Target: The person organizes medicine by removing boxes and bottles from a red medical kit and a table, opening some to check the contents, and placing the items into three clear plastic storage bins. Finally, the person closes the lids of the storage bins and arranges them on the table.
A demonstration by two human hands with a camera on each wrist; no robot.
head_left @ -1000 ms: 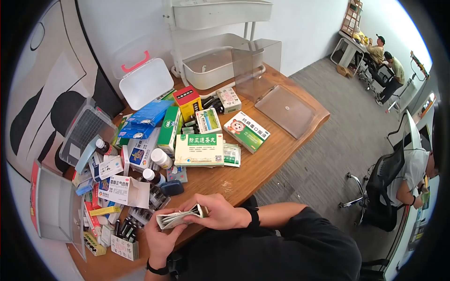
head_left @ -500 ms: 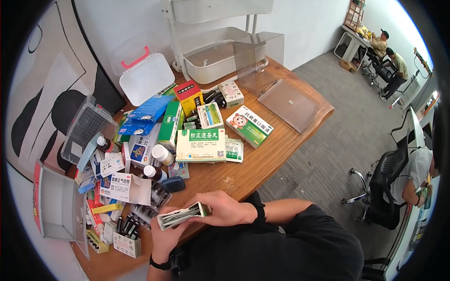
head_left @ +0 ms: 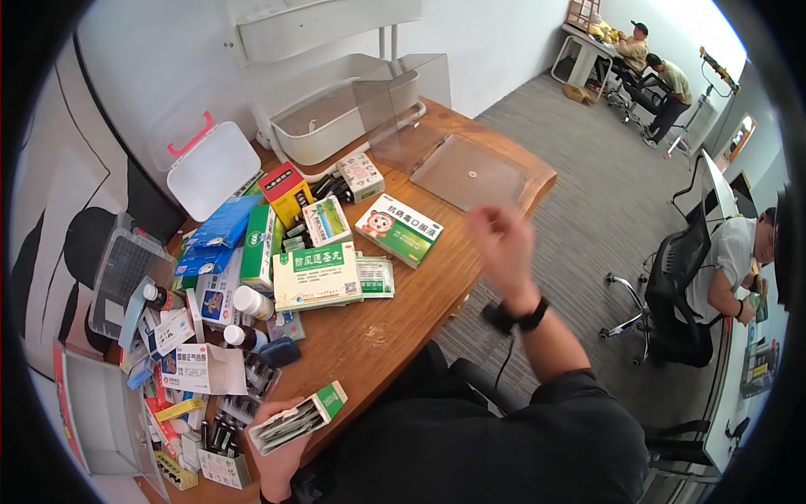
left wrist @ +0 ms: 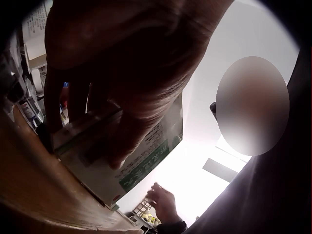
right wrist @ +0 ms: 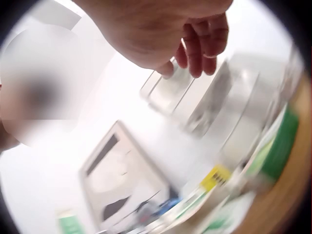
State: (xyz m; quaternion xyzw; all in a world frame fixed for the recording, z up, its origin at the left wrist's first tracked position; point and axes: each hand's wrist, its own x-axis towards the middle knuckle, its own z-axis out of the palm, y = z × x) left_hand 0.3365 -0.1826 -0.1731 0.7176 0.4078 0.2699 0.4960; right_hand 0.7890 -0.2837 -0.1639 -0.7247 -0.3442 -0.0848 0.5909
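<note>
My left hand (head_left: 281, 466) grips a white-and-green medicine box (head_left: 326, 405) at the front edge of the table. The box's end is open upward, and the edges of thin packets (head_left: 287, 430) show inside. In the left wrist view the thumb of the left hand (left wrist: 141, 53) lies across the box's printed face (left wrist: 151, 163). My right hand (head_left: 505, 248) is raised off to the right, blurred, over the table's right edge. In the right wrist view the right hand (right wrist: 156, 29) has loosely bent fingers and nothing in them.
Medicine boxes, bottles and vials crowd the table's left half, with a green-lettered box (head_left: 317, 277) and a piglet-printed box (head_left: 399, 228) near the middle. A clear plastic lid (head_left: 470, 172) lies at the far right. Behind stands a white cart (head_left: 319, 126). People sit at the right.
My right hand has let go of the box and swung up to the right. The left hand still holds the box, now lower and further left. The head view has turned slightly right.
</note>
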